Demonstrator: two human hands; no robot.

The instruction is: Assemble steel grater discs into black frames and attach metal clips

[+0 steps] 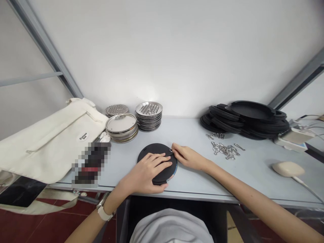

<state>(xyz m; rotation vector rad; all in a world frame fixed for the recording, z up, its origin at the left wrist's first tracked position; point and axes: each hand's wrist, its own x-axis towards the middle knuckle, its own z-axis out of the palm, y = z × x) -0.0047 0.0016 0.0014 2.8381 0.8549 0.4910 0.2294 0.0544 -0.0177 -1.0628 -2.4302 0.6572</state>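
A round black disc (162, 175) lies near the front edge of the table, with a strip of coloured rim showing at its right side. My left hand (149, 170) rests flat on top of it, fingers stretched out and the thumb along its near edge. At the disc's upper right edge, my right hand (183, 156) pinches a small metal ring (171, 150). Whether the ring passes through the disc is hidden by the fingertips. Several small metal clasps (224, 148) lie loose to the right of my right hand.
Behind the disc stand a stack of metal grater discs (149, 116) and a stack of shiny round plates (121, 130). Black round covers (249, 116) are piled at the back right. A cream bag (63, 138) lies left; a white corded device (288, 168) sits right.
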